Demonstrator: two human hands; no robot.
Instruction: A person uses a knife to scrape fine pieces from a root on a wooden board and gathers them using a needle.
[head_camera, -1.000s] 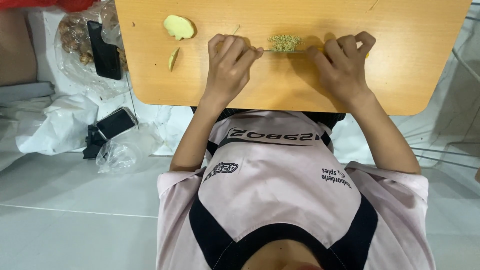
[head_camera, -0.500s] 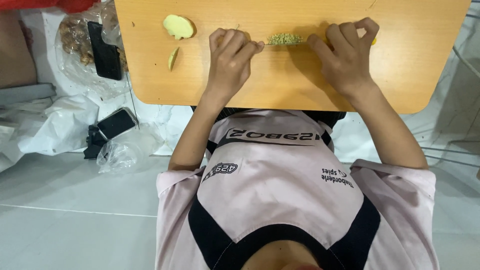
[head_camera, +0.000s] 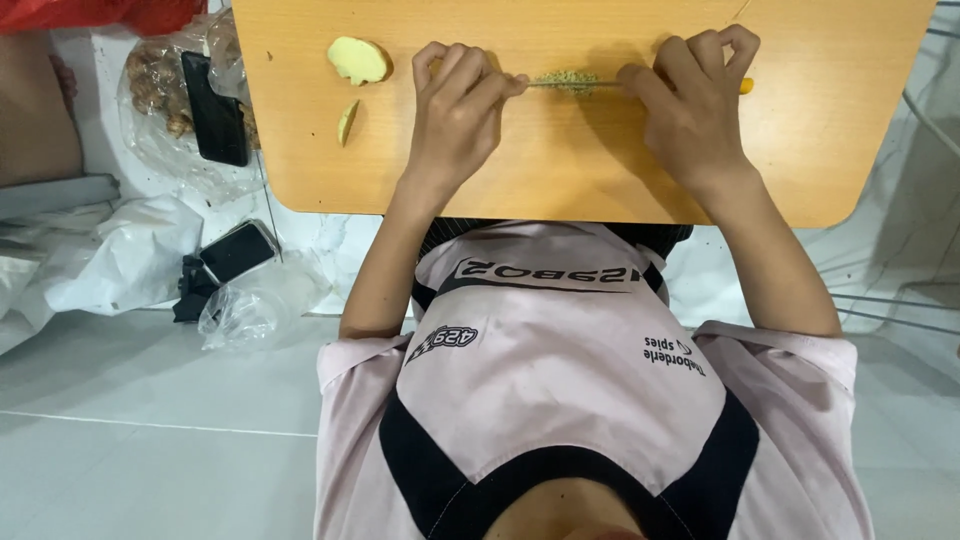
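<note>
A small pile of finely chopped greenish-yellow ginger (head_camera: 570, 80) lies on the wooden table (head_camera: 560, 180). A knife blade (head_camera: 592, 83) lies across it, its yellow handle end (head_camera: 747, 86) poking out past my right hand (head_camera: 690, 105), which is closed round the handle. My left hand (head_camera: 455, 110) is curled, with its fingertips on the blade's tip just left of the pile. Both forearms reach over the table's near edge from my pink and black shirt.
A peeled ginger piece (head_camera: 358, 60) and a thin slice (head_camera: 346, 120) lie at the table's left. On the floor to the left are a black phone (head_camera: 215, 105) on a plastic bag of roots, a second phone (head_camera: 238, 252), crumpled white paper (head_camera: 110, 260) and a clear bag (head_camera: 250, 305).
Both hands and the knife have shifted slightly farther from my body over the chopped pile. The ginger pieces at the left have not moved.
</note>
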